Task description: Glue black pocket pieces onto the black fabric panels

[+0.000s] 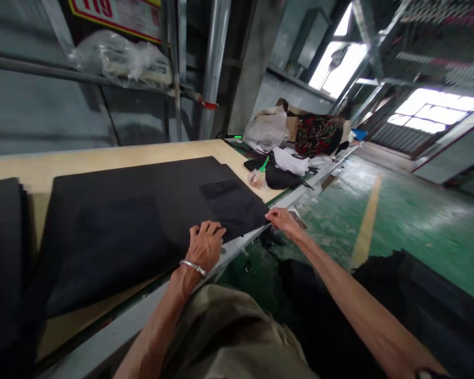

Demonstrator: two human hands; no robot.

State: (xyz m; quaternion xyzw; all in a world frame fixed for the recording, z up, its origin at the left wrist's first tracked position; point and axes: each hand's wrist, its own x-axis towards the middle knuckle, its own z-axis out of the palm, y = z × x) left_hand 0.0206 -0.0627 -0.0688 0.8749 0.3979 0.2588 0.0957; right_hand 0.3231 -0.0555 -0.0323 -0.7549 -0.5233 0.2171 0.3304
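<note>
A stack of black fabric [177, 184] lies flat on the pale tabletop. On its right end is a smaller dark cloth piece [237, 202]. My left hand [206, 243], with a silver bangle at the wrist, rests on the near edge of the fabric, fingers bent and a little apart, palm down. At the right corner of the small piece, my right hand [278, 217] pinches the cloth between thumb and fingers, just over the table's front edge.
More black fabric [3, 252] lies at the far left. Beyond my right hand are a green-handled tool [265, 164], white cloth [290, 161] and a plastic bag [266, 129]. Dark fabric [426, 305] is piled low at the right. A metal rail [237, 245] edges the table.
</note>
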